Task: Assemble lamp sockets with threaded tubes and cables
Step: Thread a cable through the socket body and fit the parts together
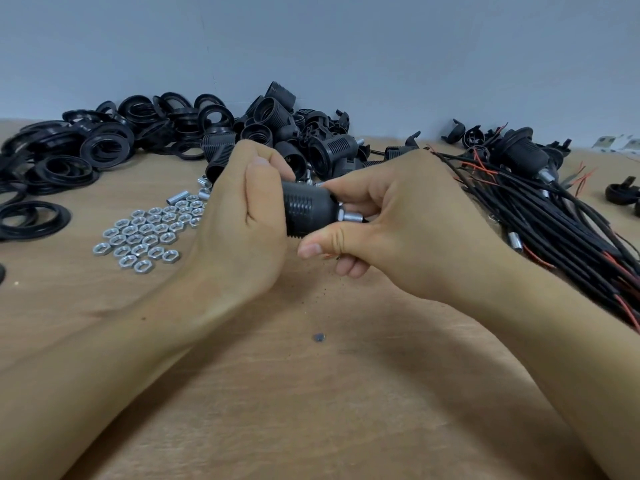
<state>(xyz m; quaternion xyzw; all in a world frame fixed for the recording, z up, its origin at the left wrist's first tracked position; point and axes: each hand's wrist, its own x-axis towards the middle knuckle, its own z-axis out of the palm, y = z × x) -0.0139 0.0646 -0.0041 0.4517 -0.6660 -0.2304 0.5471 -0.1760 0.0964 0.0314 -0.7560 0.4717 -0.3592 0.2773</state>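
Note:
My left hand (242,216) grips a black ribbed lamp socket (306,213) held sideways above the table. A short silver threaded tube (349,215) sticks out of the socket's right end. My right hand (391,223) curls around that end, with its fingers over the top of the socket and its thumb underneath. Whether a cable runs through the tube is hidden by the right hand.
Silver hex nuts (145,237) and a few loose tubes (176,197) lie left of my hands. Black rings (104,147) pile up at the back left, sockets (277,133) at the back centre. A bundle of black and red cables (540,216) lies at the right on the wooden table (311,393).

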